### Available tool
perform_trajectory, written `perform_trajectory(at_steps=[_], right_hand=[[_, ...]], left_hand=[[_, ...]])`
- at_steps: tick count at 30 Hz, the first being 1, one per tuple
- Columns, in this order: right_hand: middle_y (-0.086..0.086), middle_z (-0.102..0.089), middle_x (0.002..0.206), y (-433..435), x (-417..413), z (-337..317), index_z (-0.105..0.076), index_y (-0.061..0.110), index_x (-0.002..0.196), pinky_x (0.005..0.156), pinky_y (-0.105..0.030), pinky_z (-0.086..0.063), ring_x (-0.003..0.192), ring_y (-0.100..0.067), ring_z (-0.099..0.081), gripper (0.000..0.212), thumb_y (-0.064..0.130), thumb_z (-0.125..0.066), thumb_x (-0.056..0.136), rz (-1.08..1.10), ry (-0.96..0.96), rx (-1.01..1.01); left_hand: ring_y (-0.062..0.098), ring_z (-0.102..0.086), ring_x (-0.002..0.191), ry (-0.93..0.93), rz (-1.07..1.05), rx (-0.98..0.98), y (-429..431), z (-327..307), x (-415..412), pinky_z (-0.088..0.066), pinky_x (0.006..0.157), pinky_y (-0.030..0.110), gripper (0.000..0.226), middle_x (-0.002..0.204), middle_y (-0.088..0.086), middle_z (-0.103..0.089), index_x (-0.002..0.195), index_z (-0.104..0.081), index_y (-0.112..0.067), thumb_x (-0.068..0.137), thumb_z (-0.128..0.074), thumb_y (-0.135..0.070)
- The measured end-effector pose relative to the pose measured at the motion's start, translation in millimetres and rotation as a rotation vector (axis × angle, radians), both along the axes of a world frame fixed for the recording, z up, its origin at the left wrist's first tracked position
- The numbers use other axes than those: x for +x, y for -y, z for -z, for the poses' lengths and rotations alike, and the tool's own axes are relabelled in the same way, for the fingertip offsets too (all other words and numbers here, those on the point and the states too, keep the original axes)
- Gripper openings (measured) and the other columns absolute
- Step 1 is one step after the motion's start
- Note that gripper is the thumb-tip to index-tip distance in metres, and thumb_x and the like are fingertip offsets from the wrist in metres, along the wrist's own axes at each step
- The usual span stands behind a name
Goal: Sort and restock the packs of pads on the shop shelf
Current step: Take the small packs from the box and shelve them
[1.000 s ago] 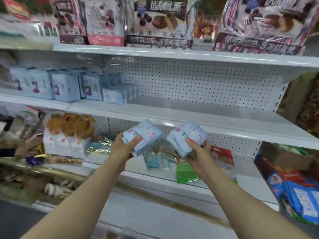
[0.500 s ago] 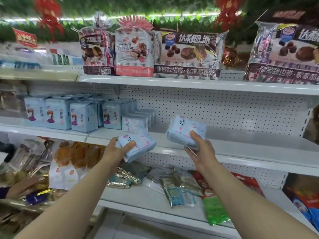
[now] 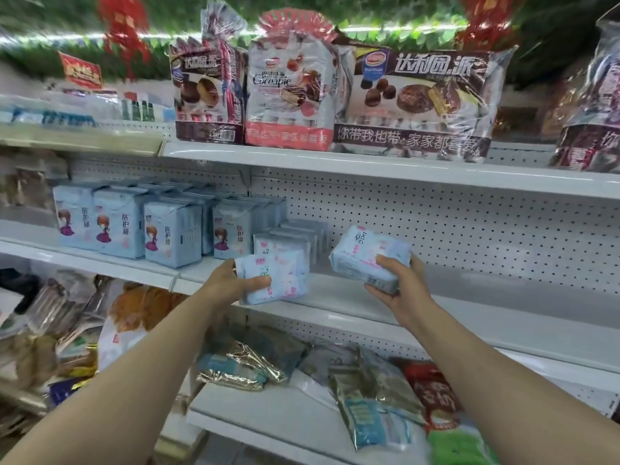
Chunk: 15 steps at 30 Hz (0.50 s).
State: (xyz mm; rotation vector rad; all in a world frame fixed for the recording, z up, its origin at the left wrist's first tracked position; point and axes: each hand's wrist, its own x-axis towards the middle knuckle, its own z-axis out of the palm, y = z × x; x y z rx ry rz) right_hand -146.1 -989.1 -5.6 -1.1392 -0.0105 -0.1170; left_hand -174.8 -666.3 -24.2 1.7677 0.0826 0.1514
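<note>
My left hand grips a small pale blue pack of pads with pink print, held at the front edge of the middle shelf. My right hand grips a second pack of the same kind, tilted, a little above the shelf. Just behind the left pack stands a short row of the same small packs. Several taller blue packs of pads with a cartoon girl stand in rows to the left.
The middle shelf is bare to the right of my right hand, with a pegboard back wall. Large pie snack bags fill the top shelf. Foil and plastic snack packets lie on the bottom shelf.
Both hands have risen from bottom-shelf height to the middle shelf, carrying their packs. The left pack now reaches the shelf's front edge, in front of the row of small packs.
</note>
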Motion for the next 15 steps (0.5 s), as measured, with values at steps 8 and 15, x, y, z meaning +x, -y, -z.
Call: perform_trajectory(at_steps=[8, 15], right_hand=[[-0.001, -0.058, 0.133, -23, 37, 2, -0.044, 0.030, 0.134, 0.088, -0.056, -0.058, 0.114, -0.029, -0.065, 0.065, 0.021, -0.082, 0.082, 0.128, 0.037, -0.151], [-0.005, -0.064, 0.123, -52, 48, 10, -0.053, 0.025, 0.116, 0.078, -0.041, -0.056, 0.109, -0.028, -0.067, 0.063, 0.023, -0.092, 0.068, 0.264, 0.070, -0.326]], left_hand=[[0.018, -0.074, 0.095, -0.004, 0.176, 0.039, -49, 0, 68, -0.060, 0.074, 0.032, 0.072, 0.111, 0.003, -0.074, 0.129, -0.054, -0.015, 0.066, -0.088, -0.011], [0.013, -0.068, 0.101, 0.045, 0.247, 0.204, -71, 6, 112, -0.056, 0.089, 0.035, 0.057, 0.109, -0.007, -0.072, 0.115, -0.060, -0.028, 0.069, -0.091, -0.016]])
